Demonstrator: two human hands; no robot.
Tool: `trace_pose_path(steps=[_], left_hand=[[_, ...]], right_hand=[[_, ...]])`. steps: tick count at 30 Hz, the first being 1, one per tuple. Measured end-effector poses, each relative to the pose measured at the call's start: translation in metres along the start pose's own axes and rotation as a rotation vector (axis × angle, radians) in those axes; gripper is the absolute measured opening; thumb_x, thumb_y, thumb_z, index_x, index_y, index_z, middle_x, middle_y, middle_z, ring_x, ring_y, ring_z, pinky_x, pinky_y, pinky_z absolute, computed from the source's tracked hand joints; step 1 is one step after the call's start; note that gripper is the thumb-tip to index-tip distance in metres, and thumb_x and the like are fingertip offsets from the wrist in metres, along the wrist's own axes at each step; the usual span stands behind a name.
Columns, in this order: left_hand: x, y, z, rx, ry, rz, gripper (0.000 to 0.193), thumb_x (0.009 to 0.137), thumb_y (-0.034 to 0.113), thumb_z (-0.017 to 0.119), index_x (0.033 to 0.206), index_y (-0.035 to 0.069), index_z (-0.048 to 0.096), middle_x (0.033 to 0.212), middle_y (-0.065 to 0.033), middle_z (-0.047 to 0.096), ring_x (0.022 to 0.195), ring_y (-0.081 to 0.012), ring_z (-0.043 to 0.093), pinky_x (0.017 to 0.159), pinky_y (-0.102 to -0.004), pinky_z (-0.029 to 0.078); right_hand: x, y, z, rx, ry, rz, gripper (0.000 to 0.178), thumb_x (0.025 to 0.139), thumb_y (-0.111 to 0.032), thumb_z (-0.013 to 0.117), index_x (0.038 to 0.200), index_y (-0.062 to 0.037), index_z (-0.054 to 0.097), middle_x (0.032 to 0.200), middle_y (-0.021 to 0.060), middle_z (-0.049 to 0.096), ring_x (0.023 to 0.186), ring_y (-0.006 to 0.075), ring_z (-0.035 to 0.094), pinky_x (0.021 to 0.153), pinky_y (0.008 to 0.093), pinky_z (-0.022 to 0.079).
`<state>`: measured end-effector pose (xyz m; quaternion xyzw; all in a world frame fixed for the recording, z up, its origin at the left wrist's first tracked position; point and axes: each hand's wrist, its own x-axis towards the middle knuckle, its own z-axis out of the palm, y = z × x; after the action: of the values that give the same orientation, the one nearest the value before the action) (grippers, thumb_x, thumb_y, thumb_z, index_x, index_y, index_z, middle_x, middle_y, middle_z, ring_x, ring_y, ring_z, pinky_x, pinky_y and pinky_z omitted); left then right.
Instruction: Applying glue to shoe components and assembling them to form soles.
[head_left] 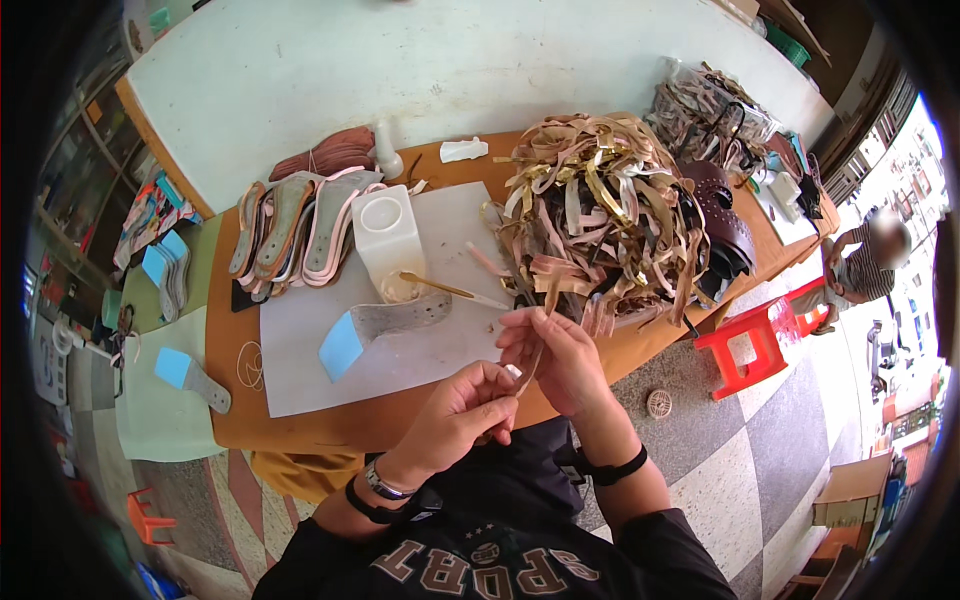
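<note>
Both hands in view above the near edge of the table (232,425). Left hand (465,415): fingers curled, thumb and fingers pinching the lower end of a narrow brown strip (531,370). Right hand (560,362): thumb and fingers grasping the same strip higher up; its upper end projects past the fingers, toward the large pile of mixed strips (600,215). Strip position: held between the hands, in front of the pile. Left of the hands, a grey insole (405,316) with a blue end lies on a pale sheet (300,385). Just beyond it: white container (385,235), thin stick (445,287) resting at its opening. Further left, stacked insoles (325,222).
</note>
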<state>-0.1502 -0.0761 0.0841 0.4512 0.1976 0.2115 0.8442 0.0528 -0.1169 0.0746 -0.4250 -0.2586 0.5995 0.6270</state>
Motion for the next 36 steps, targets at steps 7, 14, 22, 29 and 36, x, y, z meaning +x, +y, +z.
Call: trace_pose_path(steps=[7, 14, 22, 29, 36], left_hand=[[-0.009, -0.009, -0.013, 0.456, 0.129, 0.003, 0.044, 0.098, 0.007, 0.078, 0.131, 0.006, 0.049, 0.098, -0.0015, 0.062, 0.08, -0.0068, 0.06, 0.073, -0.0238, 0.053], [-0.006, -0.004, -0.022, 0.317, 0.273, 0.472, 0.063, 0.097, 0.011, 0.081, 0.149, -0.001, 0.049, 0.11, -0.0065, 0.068, 0.1, -0.0119, 0.068, 0.094, -0.028, 0.056], [-0.017, 0.012, -0.04, 0.544, 0.358, 0.485, 0.021, 0.102, -0.002, 0.069, 0.123, -0.003, 0.07, 0.118, -0.0073, 0.069, 0.101, -0.0121, 0.071, 0.088, -0.027, 0.058], [-0.027, 0.004, -0.056, 0.377, 0.396, 0.447, 0.015, 0.103, -0.001, 0.069, 0.117, -0.004, 0.073, 0.11, -0.0055, 0.071, 0.095, -0.0136, 0.075, 0.084, -0.0251, 0.06], [-0.034, 0.014, -0.059, 0.193, 0.405, 0.348, 0.02, 0.102, -0.001, 0.07, 0.121, -0.005, 0.073, 0.102, -0.0077, 0.076, 0.093, -0.0119, 0.074, 0.088, -0.0245, 0.059]], right_hand=[[-0.005, 0.007, 0.02, -0.207, 0.048, -0.237, 0.038, 0.117, -0.031, 0.05, 0.11, 0.0012, 0.07, 0.091, 0.0071, 0.072, 0.085, 0.0148, 0.068, 0.08, 0.0304, 0.055], [-0.018, 0.019, 0.04, -0.756, -0.042, -0.258, 0.03, 0.109, -0.02, 0.062, 0.09, 0.0033, 0.068, 0.069, 0.0142, 0.071, 0.064, 0.0223, 0.074, 0.061, 0.0396, 0.056], [-0.02, 0.035, 0.059, -1.139, -0.014, -0.403, 0.024, 0.099, -0.02, 0.071, 0.085, -0.0012, 0.068, 0.072, 0.0212, 0.068, 0.069, 0.0436, 0.068, 0.063, 0.0503, 0.053], [-0.014, 0.046, 0.054, -0.893, -0.135, -0.256, 0.023, 0.103, -0.021, 0.071, 0.093, 0.0, 0.071, 0.07, 0.014, 0.066, 0.065, 0.0254, 0.067, 0.062, 0.0386, 0.052], [-0.002, 0.057, 0.048, -0.295, -0.295, -0.026, 0.024, 0.111, -0.022, 0.063, 0.106, 0.0012, 0.07, 0.092, 0.0023, 0.071, 0.086, 0.0098, 0.064, 0.077, 0.0284, 0.054]])
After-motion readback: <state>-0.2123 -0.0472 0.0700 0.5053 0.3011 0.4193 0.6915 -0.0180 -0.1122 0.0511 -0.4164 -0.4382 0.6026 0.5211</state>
